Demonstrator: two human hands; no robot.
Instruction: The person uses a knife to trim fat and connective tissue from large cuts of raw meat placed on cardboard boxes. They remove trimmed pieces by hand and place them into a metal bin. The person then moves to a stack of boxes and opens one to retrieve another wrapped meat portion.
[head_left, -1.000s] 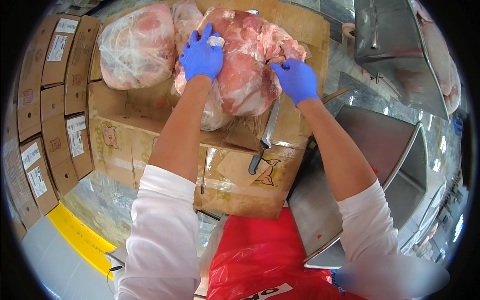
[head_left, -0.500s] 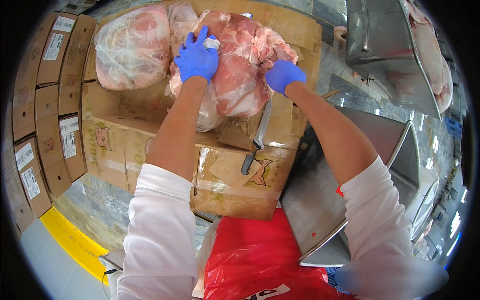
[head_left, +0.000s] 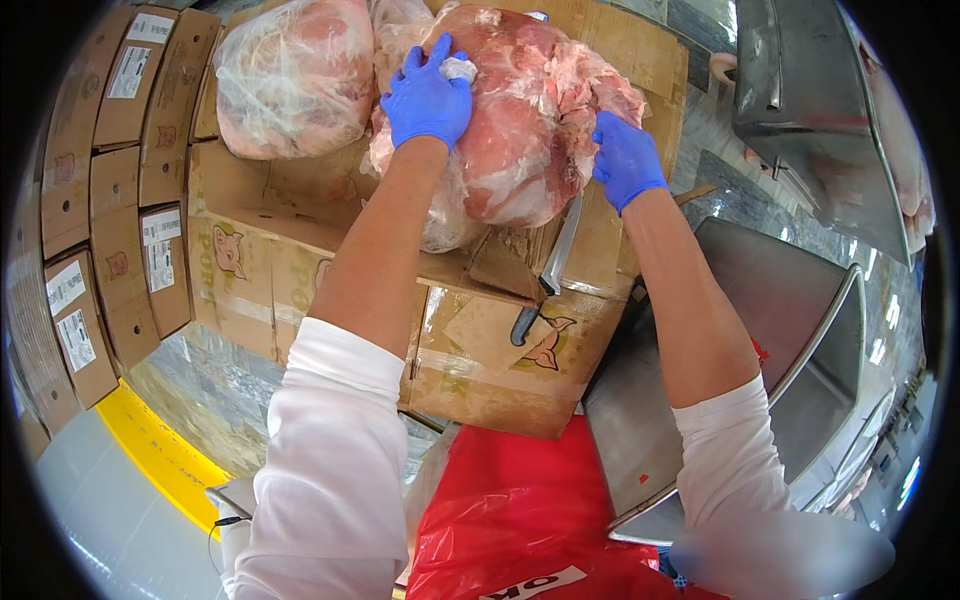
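A large slab of raw pink meat point(head_left: 520, 150) with pale fat lies on flattened cardboard, partly over clear plastic. My left hand point(head_left: 428, 98), in a blue glove, presses on its upper left part with fingers spread. A small whitish lump point(head_left: 459, 69) shows beside its thumb; I cannot tell what it is. At the meat's right edge, my blue-gloved right hand point(head_left: 629, 158) is closed on the ragged border, its fingertips partly hidden. Below the meat, a knife point(head_left: 557, 262) with a dark handle lies on the cardboard, touched by neither hand.
Another meat piece in clear plastic point(head_left: 296, 80) sits at the left on the cardboard boxes point(head_left: 245, 300). Stacked cartons point(head_left: 115, 210) line the far left. Metal bins stand at the right, one nearby point(head_left: 800, 290) and one farther off point(head_left: 805, 90) holding pale meat.
The whole view has shifted, so the meat and boxes sit farther right and slightly higher. My right hand has moved a little outward along with the meat's right edge, which looks stretched.
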